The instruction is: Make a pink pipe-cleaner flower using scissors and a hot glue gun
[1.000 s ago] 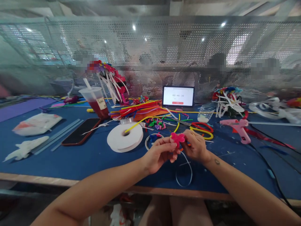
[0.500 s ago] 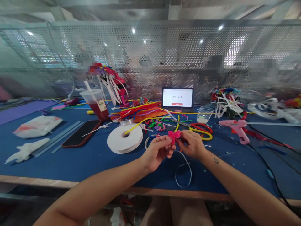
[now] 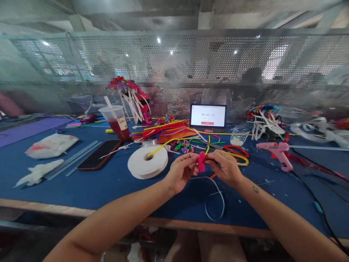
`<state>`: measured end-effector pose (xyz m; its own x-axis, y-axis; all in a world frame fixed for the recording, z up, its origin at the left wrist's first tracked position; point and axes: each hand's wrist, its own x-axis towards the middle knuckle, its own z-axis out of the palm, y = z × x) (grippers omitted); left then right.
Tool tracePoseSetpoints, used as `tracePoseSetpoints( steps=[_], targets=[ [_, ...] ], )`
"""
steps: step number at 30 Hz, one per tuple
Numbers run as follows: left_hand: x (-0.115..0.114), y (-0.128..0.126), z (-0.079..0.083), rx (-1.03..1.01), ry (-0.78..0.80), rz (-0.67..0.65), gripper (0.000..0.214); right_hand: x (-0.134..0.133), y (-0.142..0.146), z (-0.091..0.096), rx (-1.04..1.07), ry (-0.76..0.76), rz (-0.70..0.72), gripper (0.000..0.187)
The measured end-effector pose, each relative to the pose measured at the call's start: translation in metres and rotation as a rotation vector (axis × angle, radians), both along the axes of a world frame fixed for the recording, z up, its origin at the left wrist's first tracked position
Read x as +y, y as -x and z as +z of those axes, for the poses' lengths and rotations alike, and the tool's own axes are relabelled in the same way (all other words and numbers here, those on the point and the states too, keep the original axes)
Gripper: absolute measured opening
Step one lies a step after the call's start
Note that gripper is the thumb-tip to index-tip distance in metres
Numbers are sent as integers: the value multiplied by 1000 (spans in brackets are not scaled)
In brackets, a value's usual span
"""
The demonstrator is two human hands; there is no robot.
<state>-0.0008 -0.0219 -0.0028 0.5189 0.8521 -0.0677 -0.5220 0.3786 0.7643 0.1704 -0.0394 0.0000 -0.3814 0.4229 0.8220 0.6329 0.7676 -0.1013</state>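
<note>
A small bright pink flower point(image 3: 201, 161), apparently bent from fuzzy pipe cleaner, is pinched between both hands above the table's front half. My left hand point(image 3: 182, 171) grips its left side with thumb and fingertips; a tiny yellow bit shows there. From the right, the fingertips of my right hand point(image 3: 225, 168) close on the petals. Below hangs or lies a loop of thin pale ribbon point(image 3: 223, 203). Just left of my hands lies a white ribbon spool point(image 3: 135, 165) with a yellow pipe cleaner in its hole. Scissors with red and yellow handles point(image 3: 240, 154) lie behind my right hand.
A pink glue gun point(image 3: 282, 154) with a black cord lies at the right. Behind are bundled pipe cleaners point(image 3: 163, 131) and a tablet showing a timer point(image 3: 208, 115). On the left are a cup of red drink point(image 3: 117, 123), a phone point(image 3: 98, 155) and glue sticks point(image 3: 76, 158).
The pink flower has turned between my fingers, from facing me to more edge-on, with a yellow bit now showing. My right fingers have shifted onto its right side. The view has moved slightly.
</note>
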Motion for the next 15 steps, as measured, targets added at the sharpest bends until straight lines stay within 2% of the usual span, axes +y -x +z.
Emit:
tracePoseSetpoints(
  steps=[6,15],
  targets=[
    [1,1,4,58,-58,34,30,0,-1,1,14,0,29,8],
    [2,1,4,143,-243,115,26,1,-3,-3,28,44,39,9]
  ],
)
